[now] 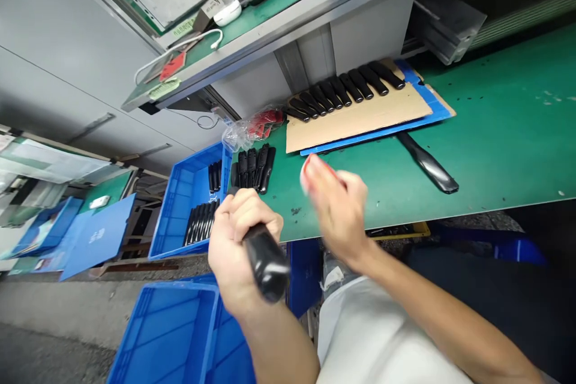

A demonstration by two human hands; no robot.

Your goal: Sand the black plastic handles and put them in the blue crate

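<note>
My left hand (240, 231) is wrapped round a glossy black handle (266, 264), its rounded end pointing down toward me. To the right of it, above the bench's front edge, my right hand (337, 207) is closed on a small red piece (324, 163), which is blurred and mostly covered by the fingers. The two hands are apart. Behind my left hand, several black handles (252, 167) stand close together on the green bench (504, 132). A row of similar handles (335, 91) lies on a cardboard sheet (360, 122) farther back.
One black handle (429, 163) lies partly under the blue board (382, 135). A plastic bag with red pieces (263, 123) sits beside the cardboard. At left, a blue crate (168, 201) holds several handles; another blue crate (164, 330) is below. A metal-edged shelf (288, 33) crosses above.
</note>
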